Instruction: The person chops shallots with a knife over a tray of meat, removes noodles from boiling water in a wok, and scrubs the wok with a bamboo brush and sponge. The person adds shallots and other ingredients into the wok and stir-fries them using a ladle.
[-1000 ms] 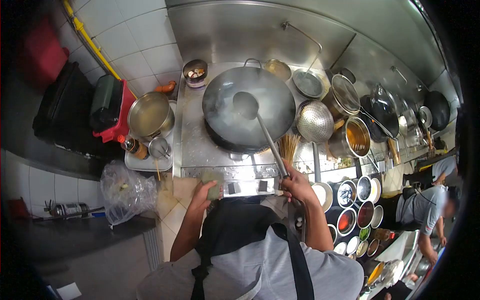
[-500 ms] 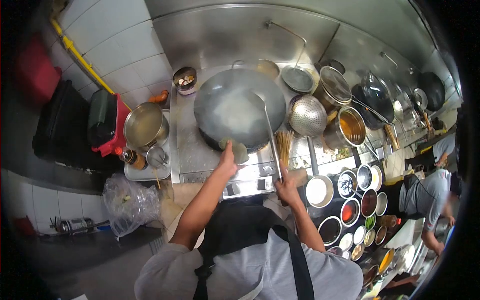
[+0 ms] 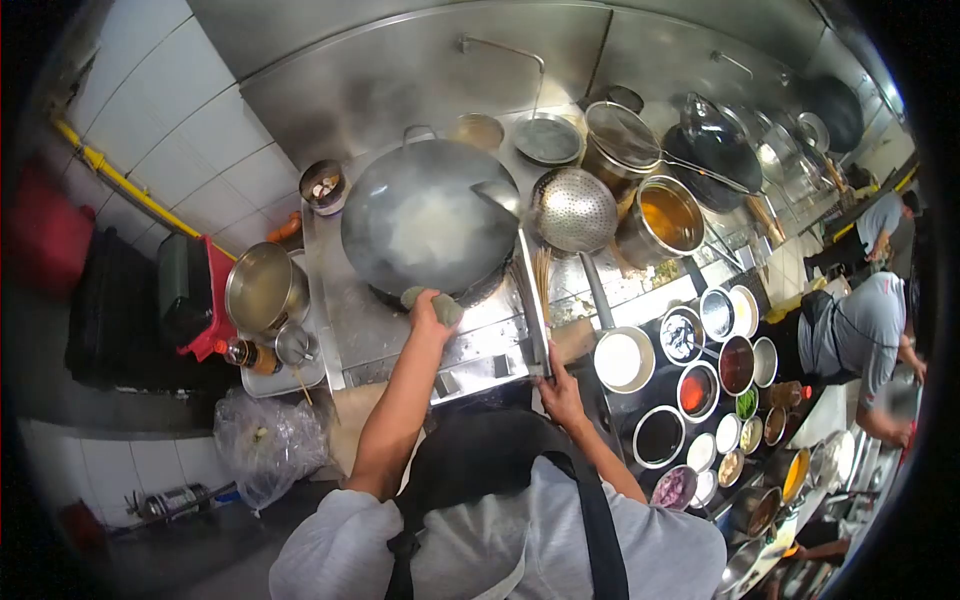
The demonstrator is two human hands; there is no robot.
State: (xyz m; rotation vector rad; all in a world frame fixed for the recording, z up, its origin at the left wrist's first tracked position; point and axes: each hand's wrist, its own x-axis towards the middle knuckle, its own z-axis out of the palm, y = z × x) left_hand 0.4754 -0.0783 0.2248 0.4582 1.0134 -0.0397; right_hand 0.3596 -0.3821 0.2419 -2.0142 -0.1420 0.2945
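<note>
A large dark wok (image 3: 380, 215) stands on the steel stove, with steam and pale liquid in its middle. My left hand (image 3: 430, 312) is closed on a folded green-grey cloth (image 3: 446, 311) at the wok's near rim. My right hand (image 3: 557, 392) is wrapped round the handle of a long ladle (image 3: 533, 300). The ladle's bowl rests over the wok's right side. Just right of the ladle are a bamboo brush (image 3: 542, 268) and a perforated strainer (image 3: 574, 210).
A pot of amber liquid (image 3: 668, 218) stands right of the strainer. Several seasoning containers (image 3: 658, 436) fill the right side. At left are a metal pot (image 3: 262, 288), a sauce bottle (image 3: 250, 355) and a plastic bag (image 3: 268, 440). A co-worker (image 3: 850, 325) stands at far right.
My left hand with the cloth has moved forward from near my body to the wok's rim. The ladle's bowl has gone from the wok's middle to its right side. The view has turned.
</note>
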